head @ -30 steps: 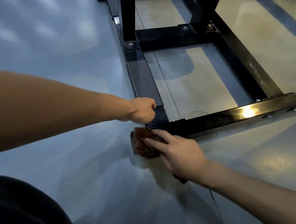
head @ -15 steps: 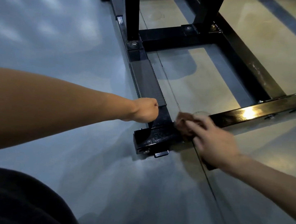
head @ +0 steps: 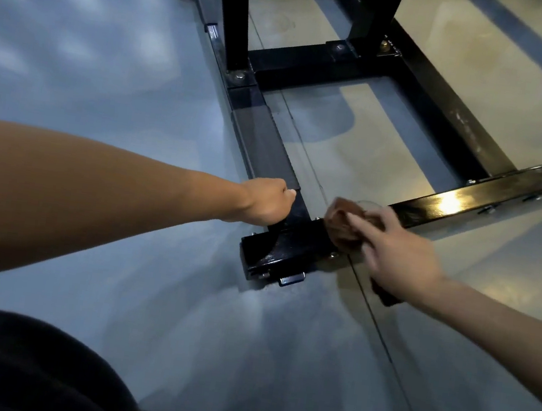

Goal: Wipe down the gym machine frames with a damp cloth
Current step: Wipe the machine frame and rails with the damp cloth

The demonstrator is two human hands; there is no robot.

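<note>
Cloth (head: pixel 342 227) — a brown, bunched rag — has left the end cap of the black machine frame (head: pixel 278 247), where it lay a second ago, and now sits just past the corner on the near cross rail (head: pixel 442 203), pressed there under the right hand (head: pixel 401 253). That hand lies flat on the rag with its fingers stretched along it, blurred by motion; half a second ago it was at nearly the same spot, so the stroke seems to be slowing or turning here. The left hand (head: pixel 268 205) has not shifted: fingers curled tight, and whether they wrap the ribbed side rail (head: pixel 264 142) or only rest on it cannot be told. The corner block looks wiped; the long glossy stretch of cross rail to the right is probably next — most of the frame is not yet touched.
</note>
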